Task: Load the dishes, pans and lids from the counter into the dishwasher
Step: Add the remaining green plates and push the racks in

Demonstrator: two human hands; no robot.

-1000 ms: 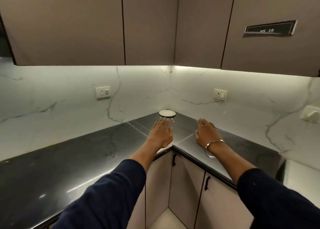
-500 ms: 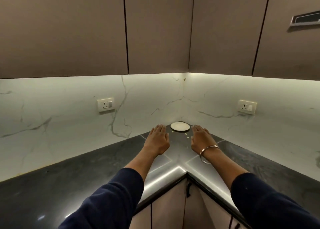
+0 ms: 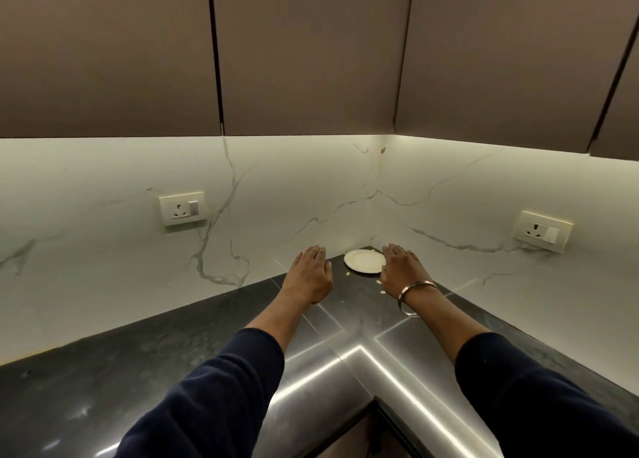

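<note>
The dark polished stone surface (image 3: 138, 371) fills the corner. Both hands lie flat, fingers straight, holding nothing: the left hand (image 3: 308, 273) left of the small round white plate (image 3: 364, 260), the right hand (image 3: 403, 270) touching its right rim. Pale crumbs (image 3: 382, 292) lie near.

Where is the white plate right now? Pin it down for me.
In the head view, the white plate lies on the dark counter in the far corner, between the left hand and right hand.
</note>
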